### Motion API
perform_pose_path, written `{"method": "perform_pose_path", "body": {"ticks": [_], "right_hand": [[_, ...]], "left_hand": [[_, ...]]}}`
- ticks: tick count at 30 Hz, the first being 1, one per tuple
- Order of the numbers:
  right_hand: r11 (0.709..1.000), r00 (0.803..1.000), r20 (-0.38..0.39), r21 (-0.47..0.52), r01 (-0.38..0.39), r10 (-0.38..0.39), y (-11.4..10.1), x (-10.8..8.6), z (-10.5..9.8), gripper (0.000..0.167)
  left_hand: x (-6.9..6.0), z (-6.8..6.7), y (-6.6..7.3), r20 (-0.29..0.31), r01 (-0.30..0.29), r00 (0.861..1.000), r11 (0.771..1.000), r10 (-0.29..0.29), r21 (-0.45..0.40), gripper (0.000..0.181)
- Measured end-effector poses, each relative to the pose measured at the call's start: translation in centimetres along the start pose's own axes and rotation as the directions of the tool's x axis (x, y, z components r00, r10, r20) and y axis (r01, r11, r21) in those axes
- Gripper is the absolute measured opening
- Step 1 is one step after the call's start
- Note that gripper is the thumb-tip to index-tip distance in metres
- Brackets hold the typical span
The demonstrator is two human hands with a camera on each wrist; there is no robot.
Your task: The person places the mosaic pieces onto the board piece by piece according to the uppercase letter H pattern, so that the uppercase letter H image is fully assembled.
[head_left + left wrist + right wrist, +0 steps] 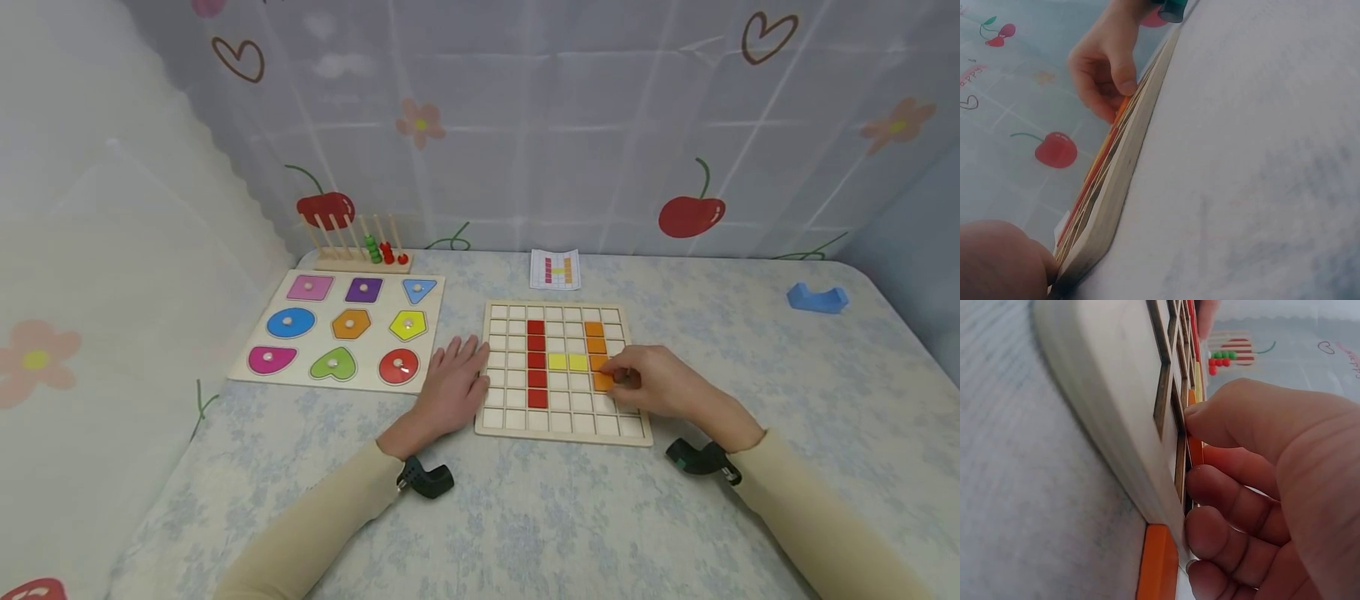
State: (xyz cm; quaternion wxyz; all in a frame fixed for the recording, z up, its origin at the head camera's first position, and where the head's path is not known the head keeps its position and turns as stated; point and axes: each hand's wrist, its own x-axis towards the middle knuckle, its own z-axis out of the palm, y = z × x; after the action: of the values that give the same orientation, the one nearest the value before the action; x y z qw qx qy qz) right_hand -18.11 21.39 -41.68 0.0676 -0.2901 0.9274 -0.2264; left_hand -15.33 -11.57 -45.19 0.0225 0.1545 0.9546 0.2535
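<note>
A wooden grid board lies flat, with a column of red square tiles, two yellow tiles and a column of orange tiles set in it. My right hand is over the board's right side, its thumb and index finger pinching an orange tile at the lower end of the orange column. Another orange tile lies on the table against the board's edge, hidden in the head view. My left hand rests with straight fingers at the board's left edge, touching it.
Left of the board lies a wooden knobbed shape puzzle. Behind that stands a peg rack with green and red beads. A printed pattern card is beyond the board. A blue curved block sits at the far right, near the fabric backdrop.
</note>
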Motion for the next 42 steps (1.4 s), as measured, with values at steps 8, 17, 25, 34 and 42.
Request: {"method": "perform_pose_path", "body": {"ticks": [8,17,25,34,42], "right_hand": [[1.0,1.0,-0.008,0.02,0.002,-0.002,0.19,-0.06,0.08,0.028],[1.0,1.0,-0.014,0.009,0.023,-0.023,0.19,-0.05,0.14,0.025],[0.999,1.0,-0.016,0.03,0.016,-0.015,0.38,-0.1,0.19,0.023],[0.999,1.0,-0.016,0.043,-0.002,0.003,0.55,-0.15,0.15,0.021],[0.999,1.0,-0.026,0.042,-0.001,0.002,0.7,-0.16,0.24,0.021]], "left_hand": [[0.04,0.0,0.0,0.0,-0.004,1.0,1.0,0.004,-0.004,0.055],[0.02,0.09,-0.22,-0.002,0.0,1.0,1.0,0.0,-0.001,0.055],[0.12,0.15,-0.2,-0.002,0.002,1.0,1.0,-0.002,-0.003,0.055],[0.04,0.15,-0.15,-0.005,-0.001,1.0,1.0,0.001,-0.012,0.055],[0.05,0.18,-0.21,-0.005,-0.006,1.0,1.0,0.006,-0.006,0.055]]}}
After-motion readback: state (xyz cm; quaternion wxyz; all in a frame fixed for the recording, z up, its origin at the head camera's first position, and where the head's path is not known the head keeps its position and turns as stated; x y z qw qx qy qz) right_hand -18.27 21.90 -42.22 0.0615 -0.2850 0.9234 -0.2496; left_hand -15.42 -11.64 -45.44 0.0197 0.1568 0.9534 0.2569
